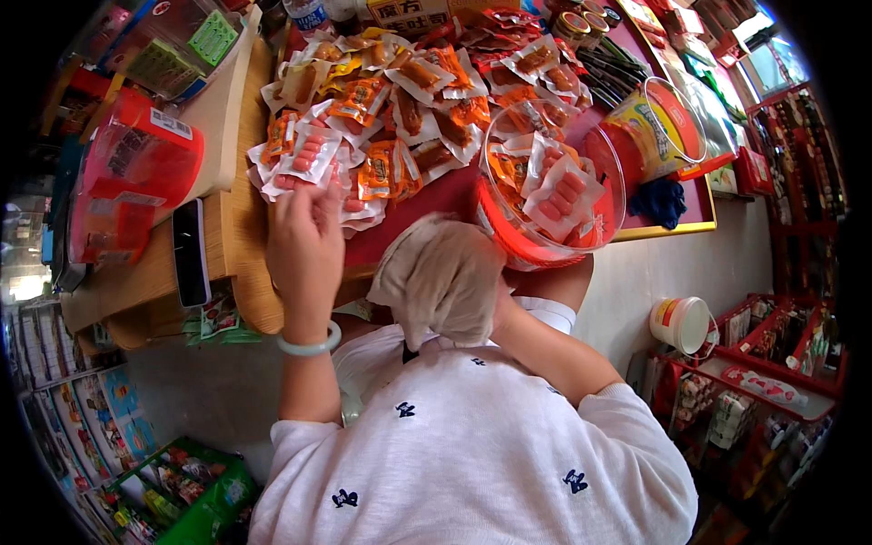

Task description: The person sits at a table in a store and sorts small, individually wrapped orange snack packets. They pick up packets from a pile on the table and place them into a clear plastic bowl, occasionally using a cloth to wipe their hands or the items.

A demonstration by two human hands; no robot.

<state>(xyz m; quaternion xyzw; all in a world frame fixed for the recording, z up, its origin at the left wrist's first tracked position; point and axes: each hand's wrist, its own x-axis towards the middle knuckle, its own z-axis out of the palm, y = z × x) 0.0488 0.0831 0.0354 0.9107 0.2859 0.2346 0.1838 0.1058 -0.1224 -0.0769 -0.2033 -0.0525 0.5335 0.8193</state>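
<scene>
A heap of small sealed snack packets [363, 100], some orange and some clear, covers the near part of the table. At its front left my left hand [307, 245] is closed, its fingertips pinched at the lower edge of a clear packet of pink mini sausages [313, 156]. My right hand [505, 309] is wrapped in or behind a crumpled grey-beige cloth [440, 277] in front of my chest; the cloth hides most of its fingers. Just beyond it, at the table edge, a clear round tub with a red lower part [509, 238] holds orange packets and pink sausage packets.
A yellow-labelled clear tub [649, 132], dark thin sticks [610, 73] and a dark blue cloth [661, 202] are right of the heap. On the left are a phone [191, 254] and red plastic tubs [136, 173]. A white bucket [683, 325] sits by red shelves.
</scene>
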